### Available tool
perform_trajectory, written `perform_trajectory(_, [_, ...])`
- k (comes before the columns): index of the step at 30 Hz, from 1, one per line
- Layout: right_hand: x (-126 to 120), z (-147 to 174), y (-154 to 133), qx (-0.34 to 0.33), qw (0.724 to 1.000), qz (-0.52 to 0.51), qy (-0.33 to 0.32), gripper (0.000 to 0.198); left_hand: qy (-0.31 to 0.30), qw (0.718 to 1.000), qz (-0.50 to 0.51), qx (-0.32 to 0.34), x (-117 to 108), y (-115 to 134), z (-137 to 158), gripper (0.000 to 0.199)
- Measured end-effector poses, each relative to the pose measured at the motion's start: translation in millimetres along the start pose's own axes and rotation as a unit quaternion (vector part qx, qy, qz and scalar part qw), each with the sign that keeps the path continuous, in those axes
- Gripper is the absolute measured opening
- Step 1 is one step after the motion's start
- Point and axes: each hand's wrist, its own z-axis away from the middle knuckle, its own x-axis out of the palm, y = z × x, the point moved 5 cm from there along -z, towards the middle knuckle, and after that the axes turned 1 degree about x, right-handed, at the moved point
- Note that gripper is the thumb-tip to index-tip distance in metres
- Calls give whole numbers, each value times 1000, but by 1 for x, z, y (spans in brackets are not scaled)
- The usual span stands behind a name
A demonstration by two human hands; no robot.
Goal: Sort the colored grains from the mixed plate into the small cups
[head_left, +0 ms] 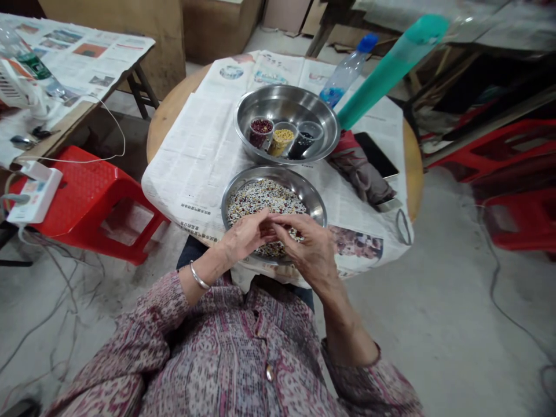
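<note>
My left hand (249, 236), with a silver bangle at the wrist, is curled over the near part of a steel bowl (319, 200). My right hand (313, 246) meets it there, thumb and fingers pinched together against the left fingertips. Whatever lies between them is too small or hidden to make out. Below both hands the bowl holds mixed grains and beans (267, 196), white, yellow and dark. Just behind stands a larger steel basin (289, 95) with three clear cups inside: dark red beans (261, 127), yellow beans (283, 136) and black beans (306, 140).
Newspaper (191, 156) covers the round table. Right of the basin are a plastic bottle (347, 72), a tall green tube (393, 69), a folded umbrella (360, 174) and a dark phone (376, 155). A red stool (87, 202) bearing a power strip (37, 194) stands left.
</note>
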Motion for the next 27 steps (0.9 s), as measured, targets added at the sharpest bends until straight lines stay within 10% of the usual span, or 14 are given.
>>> perform_trajectory(13, [-14,24,46,85,993,77,0,23,-21,1000,-22,2,0,7,11,14])
perform_trajectory(27, [8,31,33,-3,982,154,-112,19,41,996,-41,73,-10,14,7,19])
